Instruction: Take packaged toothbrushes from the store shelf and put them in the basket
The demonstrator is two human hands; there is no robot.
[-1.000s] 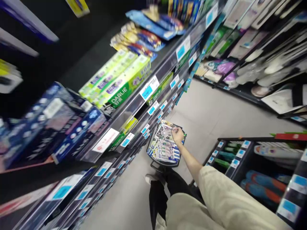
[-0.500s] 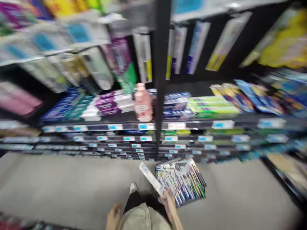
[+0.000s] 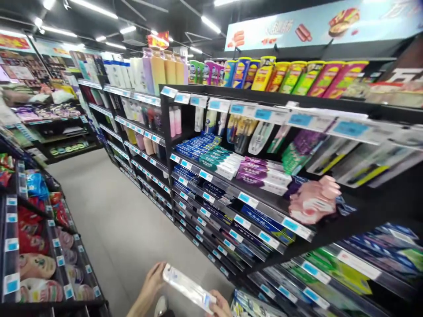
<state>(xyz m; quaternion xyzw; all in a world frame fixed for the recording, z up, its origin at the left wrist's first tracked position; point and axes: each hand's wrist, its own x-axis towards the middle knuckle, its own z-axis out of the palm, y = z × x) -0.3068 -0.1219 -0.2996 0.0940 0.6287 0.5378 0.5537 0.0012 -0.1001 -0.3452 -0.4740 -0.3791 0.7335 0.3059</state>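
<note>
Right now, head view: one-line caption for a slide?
Both hands, left and right, hold a white toothbrush pack beside stocked toothpaste shelves.

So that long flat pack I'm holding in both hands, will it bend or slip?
The pack looks thin and long, so it probably flexes a little. The left hand and right hand grip opposite ends, which should steady it. Its glossy plastic face may be slippery.

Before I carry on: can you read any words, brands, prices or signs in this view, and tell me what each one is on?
No text reads clearly.
Overhead banner: pale characters, too blurred.
Blue shelf price tags: too small.
Toothpaste boxes: print blurred.
Pink bottles: label unreadable.
Chip cans on top shelf: logos unreadable.
Flat packet held by left hand and right hand: print smeared.
</note>
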